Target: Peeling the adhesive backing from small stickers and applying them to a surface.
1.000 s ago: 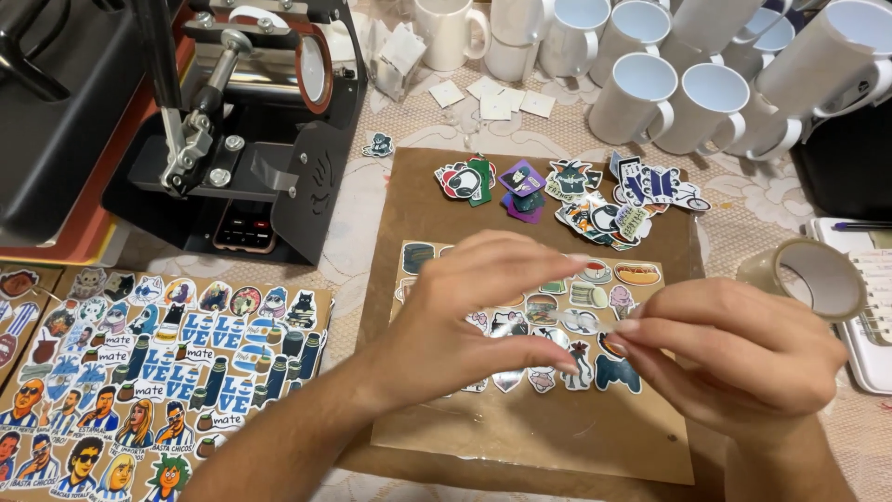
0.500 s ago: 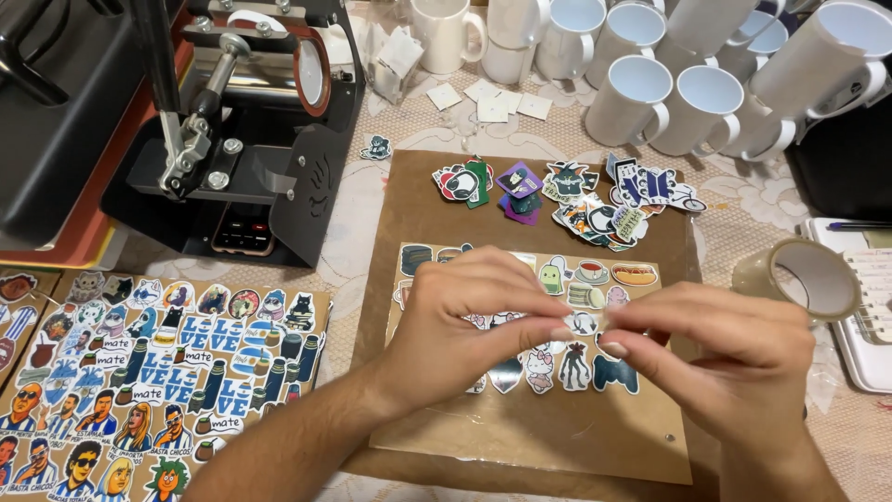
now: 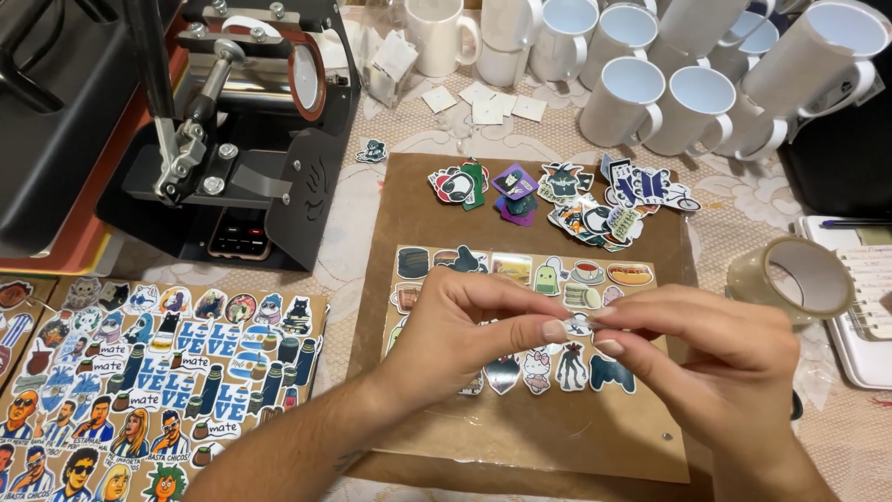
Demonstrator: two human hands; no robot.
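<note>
My left hand (image 3: pixel 465 339) and my right hand (image 3: pixel 706 363) meet fingertip to fingertip above a sheet of die-cut stickers (image 3: pixel 520 316) lying on a brown board (image 3: pixel 520 437). Between the thumbs and forefingers of both hands is pinched one small sticker (image 3: pixel 578 326), mostly hidden by the fingers. The hands cover the middle rows of the sheet. A loose pile of cut stickers (image 3: pixel 567 195) lies at the far end of the board.
A black mug press (image 3: pixel 232 139) stands at the far left. Several white mugs (image 3: pixel 650 93) crowd the back. A roll of clear tape (image 3: pixel 790 279) sits at the right beside a notepad (image 3: pixel 864 297). Another full sticker sheet (image 3: pixel 139 372) lies at the near left.
The two hands came together from slightly apart; the left hand's fingers closed onto the small sticker that the right hand holds. The sheet and board have not moved.
</note>
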